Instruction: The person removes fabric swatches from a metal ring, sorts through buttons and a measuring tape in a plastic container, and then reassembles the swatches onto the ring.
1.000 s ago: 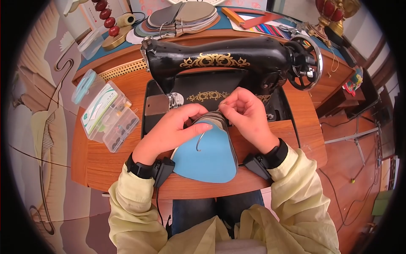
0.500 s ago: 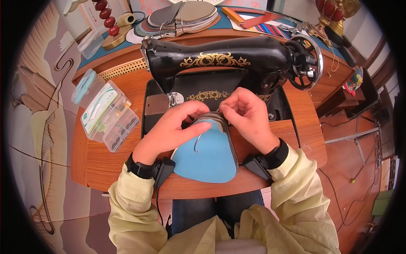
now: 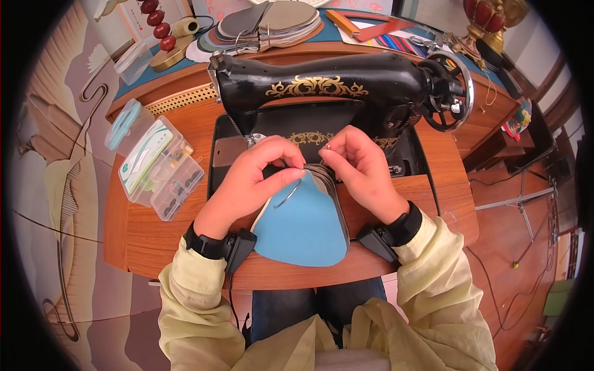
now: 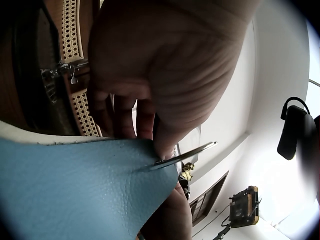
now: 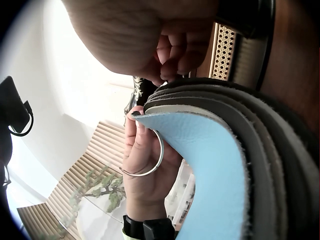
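A blue leather swatch [image 3: 303, 229] lies on top of a fanned stack of grey and brown leather swatches [image 5: 260, 135], its narrow end raised. The left hand [image 3: 257, 176] pinches that narrow tip between thumb and fingers. An opened metal ring [image 5: 161, 155] comes through the blue swatch near the left thumb, its free end curving out over the blue face. At the far side of the stack the right hand [image 3: 362, 176] has thumb and forefinger pinched on a small shiny bit, apparently the ring's other end; its fingers mostly hide it.
A black sewing machine [image 3: 322, 74] stands just beyond the hands. To the left is an open clear box [image 3: 161, 167] of small parts. Another bundle of swatches [image 3: 291, 21] sits on the back shelf, beside an orange-brown frame [image 3: 380, 34].
The left hand's grip has shifted to the tip of the blue swatch, lifting it from the stack. The ring's free end has swung up and left. The gap between the hands has widened.
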Tool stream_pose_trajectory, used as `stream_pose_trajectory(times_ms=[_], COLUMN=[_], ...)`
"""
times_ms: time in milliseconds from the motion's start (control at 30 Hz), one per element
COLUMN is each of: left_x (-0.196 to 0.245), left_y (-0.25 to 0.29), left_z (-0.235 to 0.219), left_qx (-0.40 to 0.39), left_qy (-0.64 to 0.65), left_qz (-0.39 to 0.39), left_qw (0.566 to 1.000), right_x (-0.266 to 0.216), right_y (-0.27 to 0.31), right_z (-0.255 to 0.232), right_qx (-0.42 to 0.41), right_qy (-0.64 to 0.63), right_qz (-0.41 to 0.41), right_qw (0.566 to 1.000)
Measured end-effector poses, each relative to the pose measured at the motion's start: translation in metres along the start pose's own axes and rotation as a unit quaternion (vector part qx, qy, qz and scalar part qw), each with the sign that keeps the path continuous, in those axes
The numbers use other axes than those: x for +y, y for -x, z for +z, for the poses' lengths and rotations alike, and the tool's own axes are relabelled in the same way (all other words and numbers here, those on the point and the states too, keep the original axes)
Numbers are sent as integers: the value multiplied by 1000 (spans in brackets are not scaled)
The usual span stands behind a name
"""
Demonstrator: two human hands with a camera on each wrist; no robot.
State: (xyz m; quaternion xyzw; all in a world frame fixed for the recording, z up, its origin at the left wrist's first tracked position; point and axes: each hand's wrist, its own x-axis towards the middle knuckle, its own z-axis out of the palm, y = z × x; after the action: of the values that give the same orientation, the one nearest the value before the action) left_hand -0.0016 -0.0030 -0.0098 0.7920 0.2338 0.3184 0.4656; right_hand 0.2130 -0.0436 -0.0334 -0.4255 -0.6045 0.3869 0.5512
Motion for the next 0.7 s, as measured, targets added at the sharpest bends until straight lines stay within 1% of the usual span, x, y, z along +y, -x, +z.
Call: stream_pose_trajectory(times_ms=[67,167,267,367,467,567,667,700], left_x=[1,4,6,6,7,10,6,4], left_y=[0,-1,-2,-2,-1,-1,-1,-1], left_z=[1,2,2,3,3,3,3,4], left_qx=[17,32,60,56,53,51,55,55], left_qy=[11,-7,-91,-80,-89,-96,-51,-32], left_qz=[-7,-8,49,35,28,21,-13,-14], left_qw=[1000,999,993,995,994,994,997,998], right_x=[-1,0,-4,-5,-10,-14,-15,-14], right_y=[0,-1,0,-1,-1,0,1,1], right_z=[0,0,0,-1,-1,-1,0,1], right_qx=[3,3,8,10,5,-5,-13,-14], right_qy=[5,15,11,60,59,58,47,32], right_qz=[3,-11,-8,-51,-51,-32,-46,-42], right_qw=[1000,1000,1000,997,997,998,998,999])
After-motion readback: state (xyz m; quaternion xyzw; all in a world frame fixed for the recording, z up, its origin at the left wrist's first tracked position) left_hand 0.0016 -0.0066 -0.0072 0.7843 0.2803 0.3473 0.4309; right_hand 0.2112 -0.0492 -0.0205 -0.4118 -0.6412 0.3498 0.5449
